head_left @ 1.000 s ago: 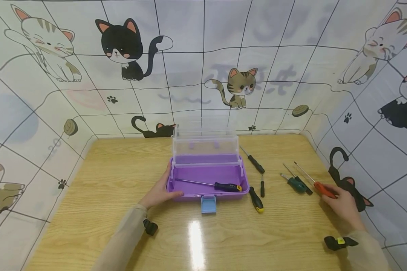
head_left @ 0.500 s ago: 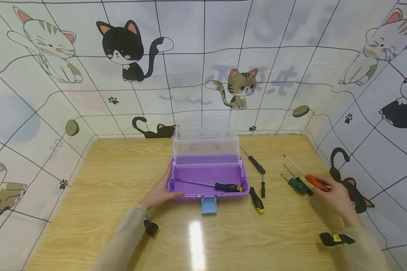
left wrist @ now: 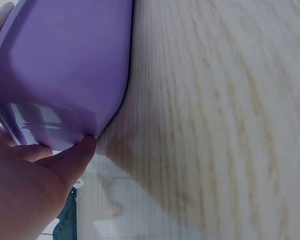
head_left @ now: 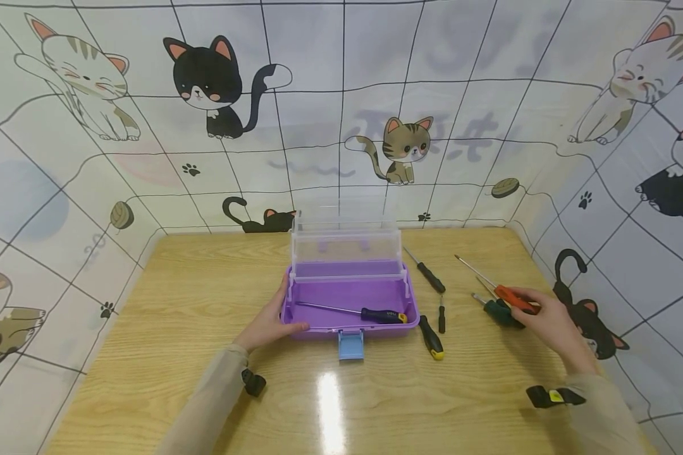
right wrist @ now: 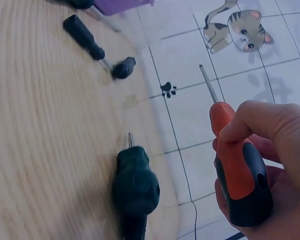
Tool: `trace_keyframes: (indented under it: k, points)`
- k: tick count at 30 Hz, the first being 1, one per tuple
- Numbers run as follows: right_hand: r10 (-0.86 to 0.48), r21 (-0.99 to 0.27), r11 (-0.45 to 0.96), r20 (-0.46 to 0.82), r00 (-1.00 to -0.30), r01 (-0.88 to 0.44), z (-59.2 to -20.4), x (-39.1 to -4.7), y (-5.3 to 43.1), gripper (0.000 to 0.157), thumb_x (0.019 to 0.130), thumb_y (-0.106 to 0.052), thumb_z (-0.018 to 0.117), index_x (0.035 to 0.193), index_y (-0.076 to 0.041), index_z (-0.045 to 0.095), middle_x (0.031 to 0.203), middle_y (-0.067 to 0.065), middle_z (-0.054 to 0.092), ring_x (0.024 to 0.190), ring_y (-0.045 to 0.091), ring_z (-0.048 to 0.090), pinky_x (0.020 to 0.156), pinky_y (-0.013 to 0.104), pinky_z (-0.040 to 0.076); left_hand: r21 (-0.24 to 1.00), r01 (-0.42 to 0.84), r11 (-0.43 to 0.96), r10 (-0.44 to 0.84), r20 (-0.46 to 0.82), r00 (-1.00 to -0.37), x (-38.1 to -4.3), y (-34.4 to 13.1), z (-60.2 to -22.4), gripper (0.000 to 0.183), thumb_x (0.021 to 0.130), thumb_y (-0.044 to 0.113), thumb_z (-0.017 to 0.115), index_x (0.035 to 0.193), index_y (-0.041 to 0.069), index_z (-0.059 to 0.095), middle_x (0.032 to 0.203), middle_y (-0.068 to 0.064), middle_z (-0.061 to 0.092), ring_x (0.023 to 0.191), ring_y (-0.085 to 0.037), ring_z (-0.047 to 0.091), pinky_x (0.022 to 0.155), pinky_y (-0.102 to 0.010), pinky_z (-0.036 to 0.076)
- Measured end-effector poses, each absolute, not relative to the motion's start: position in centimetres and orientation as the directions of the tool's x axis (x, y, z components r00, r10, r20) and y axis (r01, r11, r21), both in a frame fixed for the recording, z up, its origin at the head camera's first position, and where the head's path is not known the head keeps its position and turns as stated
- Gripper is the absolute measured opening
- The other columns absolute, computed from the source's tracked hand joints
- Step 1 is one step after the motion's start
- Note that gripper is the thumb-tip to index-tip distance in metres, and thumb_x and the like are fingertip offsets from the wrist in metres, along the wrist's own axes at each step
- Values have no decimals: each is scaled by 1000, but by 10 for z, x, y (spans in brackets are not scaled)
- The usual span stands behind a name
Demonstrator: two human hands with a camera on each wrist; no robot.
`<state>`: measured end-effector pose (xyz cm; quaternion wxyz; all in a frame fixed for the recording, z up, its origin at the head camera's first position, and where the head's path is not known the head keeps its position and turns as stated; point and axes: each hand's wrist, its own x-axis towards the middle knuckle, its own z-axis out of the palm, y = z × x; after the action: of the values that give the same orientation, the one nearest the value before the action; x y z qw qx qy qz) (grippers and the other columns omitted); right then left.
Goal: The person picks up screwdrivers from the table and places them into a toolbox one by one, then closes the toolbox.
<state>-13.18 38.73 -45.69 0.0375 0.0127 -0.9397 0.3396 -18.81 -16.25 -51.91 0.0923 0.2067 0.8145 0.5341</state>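
My right hand (head_left: 549, 319) holds a red-and-black screwdriver (right wrist: 235, 155) by its handle, thumb and fingers wrapped about it, the shaft pointing away to the far left. Just below it lie a stubby dark green screwdriver (head_left: 498, 311) and a thin black-handled screwdriver, now mostly covered by the red one. My left hand (head_left: 269, 323) grips the left end of a purple toolbox (head_left: 347, 291), its thumb at the front rim and fingertips on the side wall (left wrist: 64, 75). Inside the box lies a long screwdriver (head_left: 381, 315) with a black and yellow handle. The clear lid (head_left: 346, 246) stands raised.
Right of the box lie a black screwdriver (head_left: 430, 277), a small black screwdriver (head_left: 441, 318) and a black-and-yellow-handled one (head_left: 431, 338). A blue latch (head_left: 350, 345) hangs at the box's front. Cat-printed sheeting (head_left: 341, 126) walls in the wooden table (head_left: 205, 278) at back and sides.
My right hand has lifted the red screwdriver and carried it leftward, over the green one. The left hand stays on the box.
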Motion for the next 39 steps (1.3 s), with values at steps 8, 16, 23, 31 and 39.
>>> trace_keyframes:
  k: [8,16,23,31,39]
  points:
    - [-44,-638,756,174,-984,-146,-454,-139,376,41,89,-6,66,127,7,57,110,33,59,63,10,50,43,27,43,904,233,360,422,65,-904,-182,-160,-511,122,75,20,84,156,18,-7,160,-10,-1,143,-36,9,112,-57,13]
    - [-81,-657,728,201,-976,-196,-450,-140,365,40,88,-3,68,126,6,59,115,31,59,76,6,52,49,25,44,919,238,316,456,73,-887,-176,-156,-490,119,76,13,82,155,10,-7,159,-16,-3,143,-40,7,110,-61,13]
    - [-76,-647,738,203,-976,-192,-445,-143,354,39,87,-4,69,124,5,61,113,31,60,72,9,52,48,25,43,911,262,320,448,98,-889,-186,-161,-514,122,76,19,83,155,24,-9,161,-5,-3,144,-33,7,112,-58,13]
    - [-122,-643,728,220,-968,-238,-444,-150,344,37,86,-4,68,123,0,64,108,26,64,68,12,51,50,25,43,917,244,317,457,77,-886,-175,-157,-485,118,77,11,81,155,12,-8,160,-15,-2,143,-37,8,111,-57,15]
    - [-147,-678,696,187,-971,-236,-442,-152,330,37,87,-4,68,123,0,63,109,25,63,71,13,53,53,26,44,923,245,296,453,90,-887,-181,-158,-501,119,77,9,81,155,16,-9,160,-12,-4,144,-36,5,111,-59,11]
